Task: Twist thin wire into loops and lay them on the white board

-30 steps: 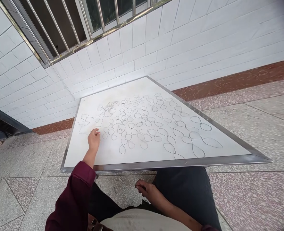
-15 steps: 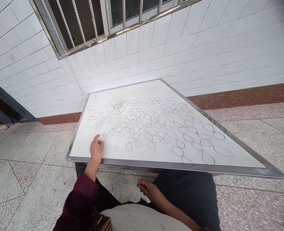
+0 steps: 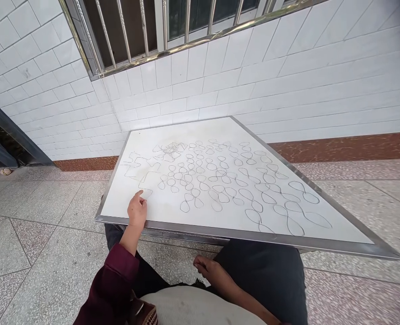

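Note:
My left hand is over the near left part of the white tabletop. Its index fingertip and thumb are apart at the end of a thin, faint loop; a grip on the loop is not visible. The other fingers are curled. Just beyond lie thin bent tan lines. Many fine dark loops, several in figure-eight shapes, spread across the middle and right. Their material is hard to make out. My right hand rests below the table edge by my thigh, fingers curled, nothing visible in it.
A metal rim borders the tabletop, its near edge over my knees. A tangle of thin lines lies toward the back left. Behind stands a white tiled wall with a barred window. Stone tiles cover the floor.
The view has shifted slightly, so the table sits a little farther right in it. My left hand stays by the same loop, and my right hand has not visibly moved.

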`<state>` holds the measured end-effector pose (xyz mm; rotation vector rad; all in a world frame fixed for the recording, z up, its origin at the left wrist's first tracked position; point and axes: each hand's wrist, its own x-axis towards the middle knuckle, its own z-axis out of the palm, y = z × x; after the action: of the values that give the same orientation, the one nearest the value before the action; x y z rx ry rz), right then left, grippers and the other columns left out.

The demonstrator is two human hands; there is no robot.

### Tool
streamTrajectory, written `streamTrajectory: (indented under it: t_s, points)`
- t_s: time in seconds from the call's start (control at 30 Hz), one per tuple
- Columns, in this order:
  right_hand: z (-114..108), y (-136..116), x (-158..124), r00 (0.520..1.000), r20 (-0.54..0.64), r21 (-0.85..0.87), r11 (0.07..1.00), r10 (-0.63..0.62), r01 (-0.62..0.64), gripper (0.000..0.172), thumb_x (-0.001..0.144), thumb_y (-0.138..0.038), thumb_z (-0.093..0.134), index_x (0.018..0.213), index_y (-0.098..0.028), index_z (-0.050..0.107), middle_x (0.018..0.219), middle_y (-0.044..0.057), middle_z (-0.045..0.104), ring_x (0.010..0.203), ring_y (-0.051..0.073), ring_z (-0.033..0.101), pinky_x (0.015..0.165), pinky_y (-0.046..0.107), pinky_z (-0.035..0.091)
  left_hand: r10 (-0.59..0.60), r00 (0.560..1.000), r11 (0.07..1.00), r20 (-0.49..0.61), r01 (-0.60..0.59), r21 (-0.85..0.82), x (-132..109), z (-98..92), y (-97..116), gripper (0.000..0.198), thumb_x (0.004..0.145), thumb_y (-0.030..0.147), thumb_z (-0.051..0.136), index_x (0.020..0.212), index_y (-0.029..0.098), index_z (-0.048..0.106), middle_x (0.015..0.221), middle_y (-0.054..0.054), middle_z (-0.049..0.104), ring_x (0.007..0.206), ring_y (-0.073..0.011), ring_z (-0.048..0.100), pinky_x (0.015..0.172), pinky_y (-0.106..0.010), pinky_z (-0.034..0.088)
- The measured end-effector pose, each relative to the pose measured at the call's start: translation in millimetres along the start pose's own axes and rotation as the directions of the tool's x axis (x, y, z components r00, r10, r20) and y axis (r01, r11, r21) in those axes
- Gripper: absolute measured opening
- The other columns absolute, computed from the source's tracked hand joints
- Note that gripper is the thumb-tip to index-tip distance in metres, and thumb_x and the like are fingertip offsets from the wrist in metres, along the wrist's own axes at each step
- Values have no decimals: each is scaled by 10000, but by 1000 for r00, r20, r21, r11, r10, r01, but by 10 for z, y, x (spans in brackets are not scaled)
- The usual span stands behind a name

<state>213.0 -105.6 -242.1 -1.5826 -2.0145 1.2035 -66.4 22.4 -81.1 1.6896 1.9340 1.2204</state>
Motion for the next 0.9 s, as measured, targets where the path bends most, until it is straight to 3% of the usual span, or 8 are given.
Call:
streamTrajectory:
  t_s: [0.3,0.5,0.73,0.83,0.9]
  points:
    - [18,13,-3,1000,21,-18,1000,3,-3,258,869,-354,399,812,-213,607,777,46,684,724,208,634,697,310,459,-64,961,958,-268,-15,-285,-15,-263,-46,460,877,293,513,1324,184,522,878,-42,596,812,-153,587,701,-258,495]
    - [-11,-31,-17,1000,27,-19,1000,12,-11,243,863,-347,408,804,-217,604,766,40,682,711,204,634,683,304,455,-126,930,919,-346,-21,-393,-15,-470,-1,442,863,323,543,1282,181,552,944,-61,592,869,-166,579,788,-286,493]
    - [-17,-107,-22,999,29,-4,1000,26,-26,226,851,-353,441,776,-218,606,707,20,667,695,194,640,660,291,475,-170,945,851,-279,-1,-525,-90,-646,46,410,813,299,623,1197,158,604,918,-62,621,879,-162,593,836,-291,468]
    - [-203,-422,-61,997,74,122,993,-10,1,265,876,-403,449,787,-208,605,695,19,658,626,173,628,596,273,489,-177,964,806,-201,25,-591,-196,-676,149,419,805,297,642,1200,162,603,896,-59,641,852,-159,600,734,-265,471]
    - [-463,-826,-117,988,59,176,976,-141,129,282,915,-405,439,830,-205,619,702,23,658,606,164,621,572,269,497,-182,976,763,-123,61,-644,-299,-678,264,416,791,291,661,1183,162,615,867,-54,652,809,-149,594,660,-245,451]
